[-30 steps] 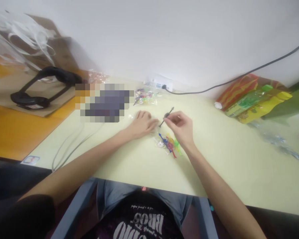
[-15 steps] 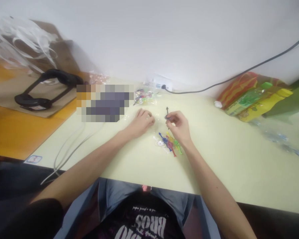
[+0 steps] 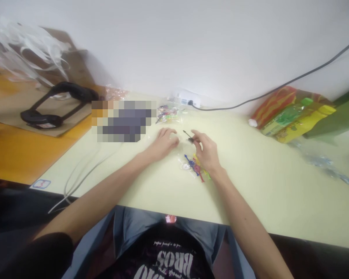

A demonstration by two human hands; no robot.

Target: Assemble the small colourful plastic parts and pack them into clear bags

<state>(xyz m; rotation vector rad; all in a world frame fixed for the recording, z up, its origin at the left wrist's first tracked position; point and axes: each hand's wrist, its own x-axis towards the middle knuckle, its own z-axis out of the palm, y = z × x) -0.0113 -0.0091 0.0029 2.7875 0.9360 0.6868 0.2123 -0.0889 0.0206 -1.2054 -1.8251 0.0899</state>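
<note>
My right hand (image 3: 206, 149) pinches a small black plastic arrow piece (image 3: 188, 136) by its round middle. The arrow's tip points up and to the left. My left hand (image 3: 164, 143) rests on the table a little to the left, its fingers curved and a gap between thumb and forefinger. Nothing shows in it. Below my right hand lies a small pile of similar plastic arrow pieces (image 3: 195, 166) in blue, red, yellow, green and white. My right hand partly covers the yellow and green ones.
A clear bag of coloured pieces (image 3: 167, 113) lies near the wall by a white power socket (image 3: 186, 99) with a black cable. Bottles (image 3: 291, 118) and wrappers stand at the right. A black frame-like device (image 3: 58, 102) and pale cables (image 3: 81, 182) are at the left.
The black arrow piece in my right hand has turned from pointing away to pointing left. My left thumb and forefinger have parted slightly.
</note>
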